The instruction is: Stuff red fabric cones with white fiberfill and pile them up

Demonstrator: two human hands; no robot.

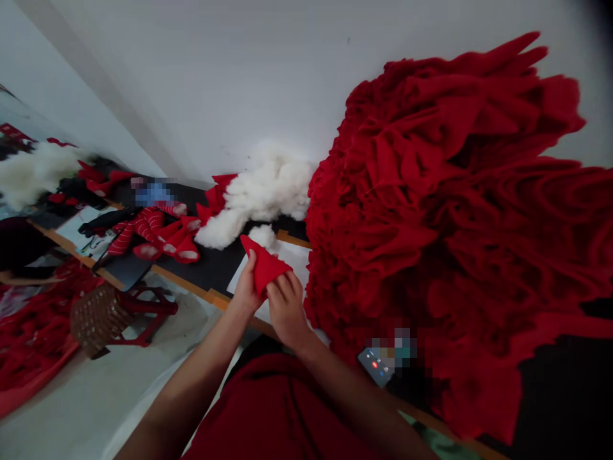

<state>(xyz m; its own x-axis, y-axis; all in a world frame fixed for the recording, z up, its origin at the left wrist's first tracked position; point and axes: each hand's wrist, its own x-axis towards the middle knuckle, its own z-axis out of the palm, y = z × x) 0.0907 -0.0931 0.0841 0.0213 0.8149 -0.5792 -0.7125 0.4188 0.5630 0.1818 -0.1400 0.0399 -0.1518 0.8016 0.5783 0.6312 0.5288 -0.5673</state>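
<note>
Both of my hands hold a small red felt cone (pixel 262 263) over a white sheet (pixel 292 259) on the dark table. My left hand (pixel 248 287) grips the cone's lower left side, fingers closed. My right hand (pixel 287 306) pinches its lower right edge with the fingers curled over the fabric. The cone's tip points up and to the left. White stuffing fluff (pixel 261 195) lies just beyond it. A red cloth (pixel 282 409) rests on my lap.
A huge heap of red felt pieces (pixel 454 223) fills the right side. A phone (pixel 376 365) lies at its foot. At the left are red-and-white striped items (pixel 143 227), more fluff (pixel 33 172), a wicker basket (pixel 98 316) and a red stool (pixel 151 310).
</note>
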